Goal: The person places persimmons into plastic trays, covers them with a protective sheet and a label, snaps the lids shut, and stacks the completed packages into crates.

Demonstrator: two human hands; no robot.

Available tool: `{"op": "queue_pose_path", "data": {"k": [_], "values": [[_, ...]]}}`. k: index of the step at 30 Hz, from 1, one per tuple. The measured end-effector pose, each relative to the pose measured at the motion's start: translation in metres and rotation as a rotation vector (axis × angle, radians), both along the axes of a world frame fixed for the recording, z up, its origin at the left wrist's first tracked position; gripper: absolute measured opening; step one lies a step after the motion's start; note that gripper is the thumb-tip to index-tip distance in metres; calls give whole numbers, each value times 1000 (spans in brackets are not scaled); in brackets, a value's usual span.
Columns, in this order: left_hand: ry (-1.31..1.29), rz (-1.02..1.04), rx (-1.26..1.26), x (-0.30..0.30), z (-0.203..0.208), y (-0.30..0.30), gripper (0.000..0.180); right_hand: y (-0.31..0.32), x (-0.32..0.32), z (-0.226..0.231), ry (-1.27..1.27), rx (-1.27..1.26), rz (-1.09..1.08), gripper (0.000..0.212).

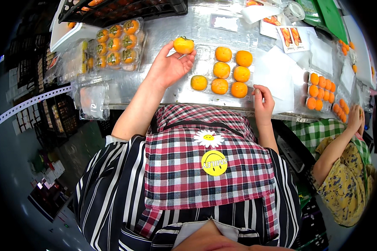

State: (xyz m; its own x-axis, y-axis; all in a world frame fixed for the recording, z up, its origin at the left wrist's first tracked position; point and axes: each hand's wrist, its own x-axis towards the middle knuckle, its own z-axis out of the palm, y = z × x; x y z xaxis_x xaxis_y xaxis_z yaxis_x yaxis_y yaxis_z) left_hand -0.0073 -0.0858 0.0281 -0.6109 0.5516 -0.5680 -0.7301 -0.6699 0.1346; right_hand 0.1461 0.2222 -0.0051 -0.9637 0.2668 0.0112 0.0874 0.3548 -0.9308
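Note:
My left hand (170, 63) holds an orange persimmon (183, 45) in its fingertips, raised at the upper left corner of a clear plastic tray (203, 58). Several persimmons sit in this tray, smooth bottoms up: two columns of three at the middle and right, and a single persimmon (199, 83) at the near left. Bare cups show in the left column above that one. At the tray's near right edge, my right hand (264, 102) has its fingers curled, thumb and forefinger at the rim.
Filled persimmon packs (115, 44) are stacked at the left, below a black crate (125, 12). White sheets (276, 75) and printed labels (295, 39) lie to the right. Farther right, a co-worker's hands (356, 119) are beside more packs of orange fruit (320, 90).

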Motion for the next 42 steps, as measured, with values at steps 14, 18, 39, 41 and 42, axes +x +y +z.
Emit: {"op": "queue_pose_path", "data": {"k": [14,18,39,41,42], "values": [[1458,-412,-1516,-12,-9,28,55,6,17,-13,-33,-9,13,15],[1623,-586,-1528,-19,-7,37,55,10,24,-15,-46,-27,-37,16],[440,-424,-172,-24,-8,6,45,10,21,-9,-38,17,-50,14],[509,-417,-267,-25,-9,7,45,11,25,-11,-45,18,-48,14],[545,-414,-315,-25,-8,7,46,11,26,-12,-53,18,-57,14]]}}
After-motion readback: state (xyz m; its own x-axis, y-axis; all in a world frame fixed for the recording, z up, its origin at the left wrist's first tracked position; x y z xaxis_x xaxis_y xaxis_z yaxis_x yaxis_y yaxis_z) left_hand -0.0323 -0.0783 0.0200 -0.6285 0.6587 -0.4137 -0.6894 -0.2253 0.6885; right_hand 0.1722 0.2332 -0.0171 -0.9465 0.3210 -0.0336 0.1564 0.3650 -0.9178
